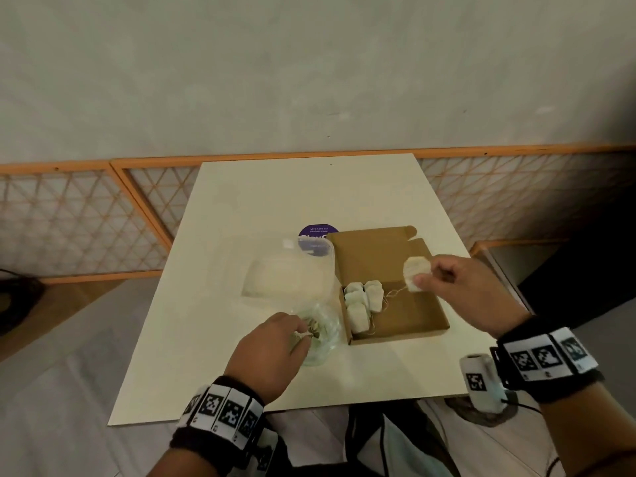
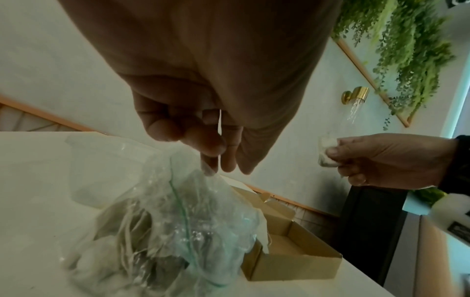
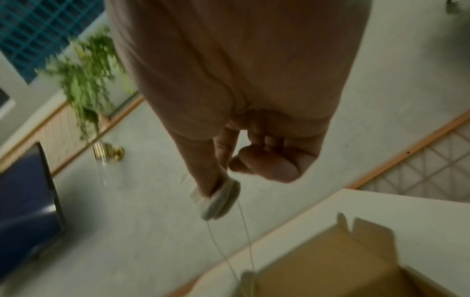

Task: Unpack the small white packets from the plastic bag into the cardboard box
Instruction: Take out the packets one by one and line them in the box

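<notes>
An open cardboard box (image 1: 406, 315) (image 2: 292, 267) (image 3: 356, 267) lies on the white table (image 1: 241, 208), several white packets (image 1: 361, 301) lined up at its left end. My right hand (image 1: 444, 280) (image 2: 381, 160) (image 3: 229, 172) hovers above the box's right side and pinches a white packet (image 1: 414, 271) (image 2: 324, 154) (image 3: 221, 201); its string hangs down toward the box. To the left of the box, my left hand (image 1: 275, 342) (image 2: 213, 160) pinches the top of a clear plastic bag (image 1: 320, 335) (image 2: 165, 231) with more packets and strings inside.
A clear plastic container (image 1: 289, 273) (image 2: 101, 166) sits behind the bag, partly over a purple round sticker (image 1: 318, 232). An orange lattice fence (image 1: 86, 215) runs behind the table. A dark cabinet (image 1: 568, 256) stands at the right.
</notes>
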Motion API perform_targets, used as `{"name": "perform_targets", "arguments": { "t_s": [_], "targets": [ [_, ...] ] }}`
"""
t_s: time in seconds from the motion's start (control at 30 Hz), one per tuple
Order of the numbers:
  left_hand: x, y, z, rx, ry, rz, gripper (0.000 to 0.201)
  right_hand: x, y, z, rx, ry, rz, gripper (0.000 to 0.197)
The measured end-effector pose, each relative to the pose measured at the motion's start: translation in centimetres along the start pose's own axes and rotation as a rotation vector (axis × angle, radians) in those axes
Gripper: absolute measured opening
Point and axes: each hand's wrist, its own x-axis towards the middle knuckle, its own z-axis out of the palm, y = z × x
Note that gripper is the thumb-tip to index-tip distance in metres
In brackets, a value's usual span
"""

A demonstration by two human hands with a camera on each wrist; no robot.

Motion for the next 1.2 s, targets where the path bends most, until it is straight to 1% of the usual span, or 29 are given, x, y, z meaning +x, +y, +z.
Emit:
{"name": "perform_targets", "arguments": {
  "t_s": [0.1,0.17,0.27,0.33,0.4,0.5,0.53,0.57,0.63,0.7,0.73,0.77,0.83,0.9,0.97,1.03,1.1,1.2],
  "targets": [
    [-0.1,-0.2,0.6,0.038,-0.032,-0.008,0.024,1.1,1.6,3.5,-0.168,-0.224,0.047,0.032],
    [-0.1,-0.3,0.9,0.057,-0.043,-0.011,0.025,2.0,2.4,6.3,-0.230,-0.334,0.077,0.036],
    [-0.1,-0.4,1.0,0.055,-0.060,-0.004,0.025,3.2,2.9,9.9,-0.300,-0.439,0.131,0.037],
    [0.0,-0.7,1.2,0.042,-0.080,-0.002,0.026,3.7,2.9,11.7,-0.310,-0.475,0.155,0.033],
    [0.1,-0.9,1.3,0.018,-0.099,-0.003,0.026,4.0,2.7,13.0,-0.357,-0.476,0.165,0.028],
    [0.1,-1.4,1.5,-0.004,-0.116,0.000,0.029,4.2,2.4,14.1,-0.474,-0.424,0.148,0.013],
    [0.2,-1.5,1.6,0.000,-0.121,0.004,0.029,4.2,2.2,14.2,-0.493,-0.396,0.152,0.011],
    [0.2,-1.7,1.7,0.008,-0.123,0.009,0.030,4.1,1.9,14.2,-0.503,-0.356,0.149,0.015],
    [0.3,-2.0,1.9,0.019,-0.115,0.015,0.032,3.7,0.6,14.1,-0.483,-0.261,0.092,0.022],
    [0.4,-2.3,2.1,0.021,-0.101,0.014,0.034,2.8,-1.5,14.1,-0.392,-0.191,-0.042,0.020],
    [0.4,-2.4,2.2,0.019,-0.095,0.014,0.034,2.3,-2.7,14.2,-0.341,-0.196,-0.121,0.018],
    [0.4,-2.4,2.3,0.019,-0.089,0.018,0.032,1.8,-3.7,14.6,-0.309,-0.233,-0.187,0.017],
    [0.3,-2.3,2.4,0.032,-0.068,0.038,0.025,1.1,-5.1,15.8,-0.332,-0.331,-0.260,0.021],
    [0.2,-2.3,2.5,0.028,-0.051,0.058,0.021,1.3,-5.5,17.4,-0.421,-0.379,-0.266,0.030],
    [-0.1,-2.2,2.6,0.028,-0.052,0.063,0.021,1.7,-5.4,18.7,-0.460,-0.379,-0.250,0.033],
    [-0.4,-2.5,2.8,0.027,-0.058,0.059,0.023,1.9,-5.3,19.5,-0.465,-0.361,-0.242,0.026],
    [-0.7,-2.7,2.7,0.019,-0.055,0.051,0.022,1.9,-5.2,19.7,-0.450,-0.329,-0.236,0.023],
    [-0.9,-2.7,2.2,0.006,-0.031,0.033,0.020,1.9,-4.9,18.8,-0.369,-0.279,-0.214,0.019]
  ]
}}
